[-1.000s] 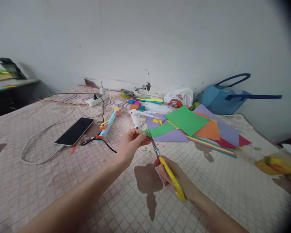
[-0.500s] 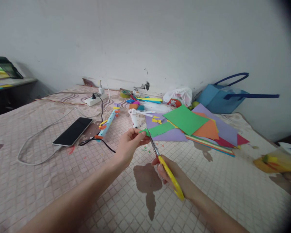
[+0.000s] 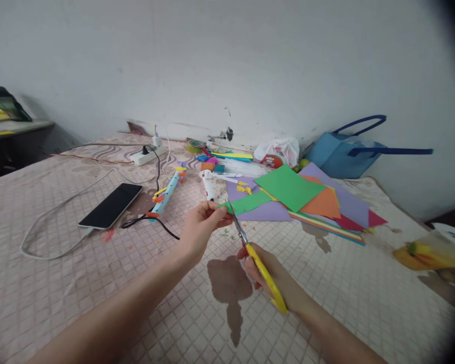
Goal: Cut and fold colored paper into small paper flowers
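My left hand (image 3: 208,222) pinches one end of a green paper strip (image 3: 252,202) between thumb and fingers. The strip's other end reaches right over a purple sheet (image 3: 273,211). My right hand (image 3: 267,270) is closed round the yellow handles of a pair of scissors (image 3: 242,235). Their metal blades point up and away, and cross the strip just right of my left thumb. Whether the blades have cut into it I cannot tell. Tiny green scraps (image 3: 227,232) lie on the tablecloth under the blades.
Coloured sheets (image 3: 290,187) are piled at the right, before a blue bag (image 3: 337,154). A phone (image 3: 111,206) on a cable lies at the left, near a light-blue strip with coloured bits (image 3: 169,192). A power strip (image 3: 147,155) and tape roll (image 3: 195,146) are behind.
The view has shifted slightly. Both hands, the scissors and the green strip keep nearly the same places; the blades look slightly more apart now.
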Demonstrator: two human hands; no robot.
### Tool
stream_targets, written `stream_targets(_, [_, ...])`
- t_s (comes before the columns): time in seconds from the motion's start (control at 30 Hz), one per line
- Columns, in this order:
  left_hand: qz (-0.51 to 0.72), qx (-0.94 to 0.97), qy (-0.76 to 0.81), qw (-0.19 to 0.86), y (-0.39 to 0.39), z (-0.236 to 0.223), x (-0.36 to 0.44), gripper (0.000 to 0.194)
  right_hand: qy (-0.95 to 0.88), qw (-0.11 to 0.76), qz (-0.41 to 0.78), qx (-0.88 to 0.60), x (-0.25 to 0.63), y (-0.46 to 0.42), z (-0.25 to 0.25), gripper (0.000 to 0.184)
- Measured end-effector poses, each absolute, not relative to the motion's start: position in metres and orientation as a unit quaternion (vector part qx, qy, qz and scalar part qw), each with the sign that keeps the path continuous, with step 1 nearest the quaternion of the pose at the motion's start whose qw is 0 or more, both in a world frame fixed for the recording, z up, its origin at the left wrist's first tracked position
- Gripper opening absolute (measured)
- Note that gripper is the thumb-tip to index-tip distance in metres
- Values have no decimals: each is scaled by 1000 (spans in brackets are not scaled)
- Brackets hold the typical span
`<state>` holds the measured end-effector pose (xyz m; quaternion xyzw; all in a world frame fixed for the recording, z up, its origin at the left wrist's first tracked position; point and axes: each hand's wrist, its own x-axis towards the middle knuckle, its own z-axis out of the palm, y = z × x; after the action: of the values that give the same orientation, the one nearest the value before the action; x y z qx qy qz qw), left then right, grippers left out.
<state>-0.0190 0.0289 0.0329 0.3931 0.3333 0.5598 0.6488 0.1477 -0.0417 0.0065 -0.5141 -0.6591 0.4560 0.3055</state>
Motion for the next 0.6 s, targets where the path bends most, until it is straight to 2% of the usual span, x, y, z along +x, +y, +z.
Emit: stream_targets(0.6, [567,400,338,635,27,34,-19,20,-669,288,432,-532,143,-42,12,35])
